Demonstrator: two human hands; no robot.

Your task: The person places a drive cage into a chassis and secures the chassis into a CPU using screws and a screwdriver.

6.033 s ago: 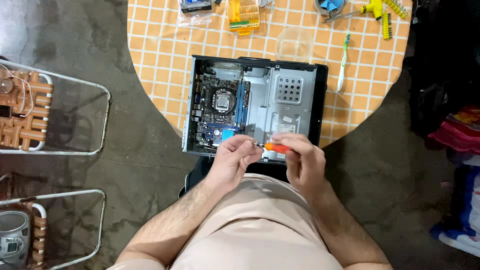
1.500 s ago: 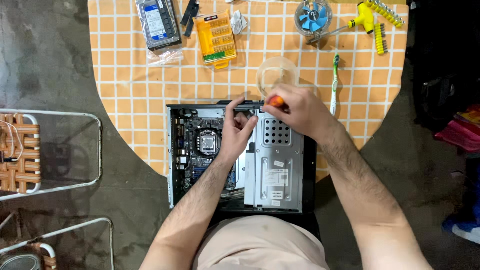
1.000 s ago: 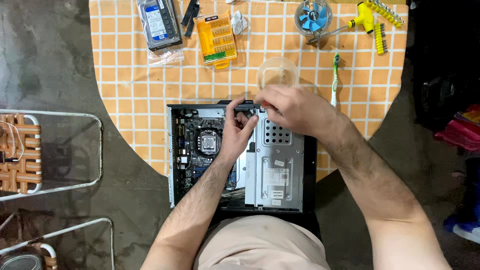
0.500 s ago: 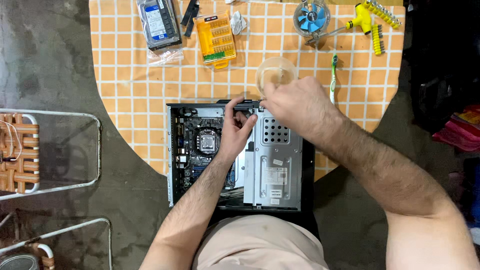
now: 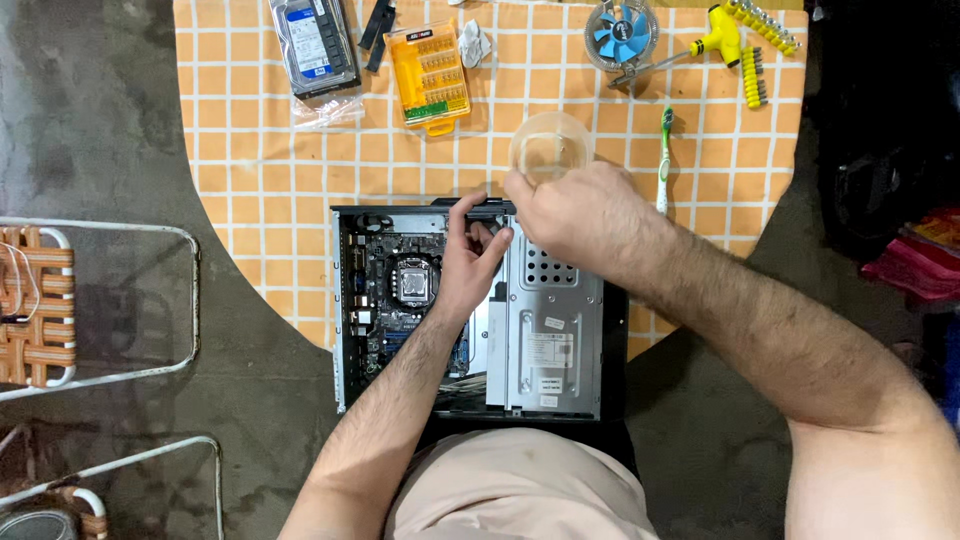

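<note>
An open black computer case [image 5: 345,300] lies on the orange checked tablecloth [image 5: 250,170], its motherboard [image 5: 400,285] on the left and a grey metal drive cage [image 5: 550,330] on the right. My left hand [image 5: 470,262] reaches into the case and grips its far rim between finger and thumb. My right hand [image 5: 575,215] is curled above the far edge of the case. Its closed fingertips touch the near rim of a clear plastic bowl [image 5: 552,140]. Anything inside that hand is hidden.
Further back on the cloth lie a hard drive [image 5: 315,45], a yellow bit case [image 5: 430,75], a blue cooler fan [image 5: 620,32], a yellow driver with bits [image 5: 735,40] and a toothbrush [image 5: 665,160]. Metal-framed chairs [image 5: 100,300] stand at the left, bags [image 5: 915,260] at the right.
My right hand has moved from the case's far edge up to the clear bowl, and the orange screwdriver handle it showed earlier is out of sight. My left hand has stayed put.
</note>
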